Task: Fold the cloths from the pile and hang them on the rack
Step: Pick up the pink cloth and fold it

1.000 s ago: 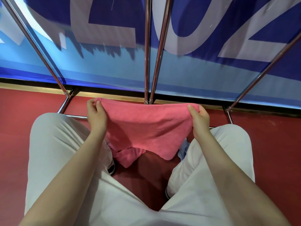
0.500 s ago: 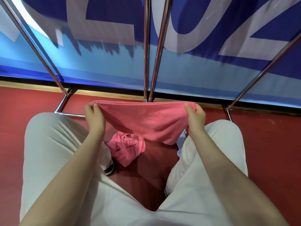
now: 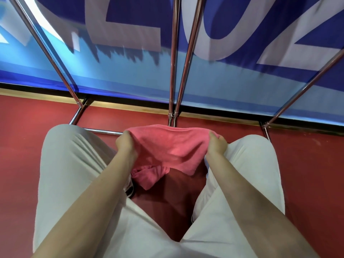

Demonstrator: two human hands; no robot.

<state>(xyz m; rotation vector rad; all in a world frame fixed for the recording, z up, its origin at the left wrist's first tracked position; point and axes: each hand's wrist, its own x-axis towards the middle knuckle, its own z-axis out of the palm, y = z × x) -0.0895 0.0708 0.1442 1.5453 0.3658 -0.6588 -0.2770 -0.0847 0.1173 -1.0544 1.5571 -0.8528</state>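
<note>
A: Both hands, left hand (image 3: pixel 125 146) and right hand (image 3: pixel 216 144), pinching top corners of pink cloth (image 3: pixel 171 146), hanging over knees.

B: Keeping top edge taut, matching corners; pile (image 3: pixel 149 175) lying on floor (image 3: pixel 28 136) below.

A red floor (image 3: pixel 28 142) runs up to a big blue banner (image 3: pixel 130 75) with huge pale letters, and a thin yellow strip (image 3: pixel 130 107) and a dark gap lie along the bottom of it.

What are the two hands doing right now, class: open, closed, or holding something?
Left hand: closed, gripping the left top corner of the pink cloth.
Right hand: closed, gripping the cloth's right top corner.
</note>
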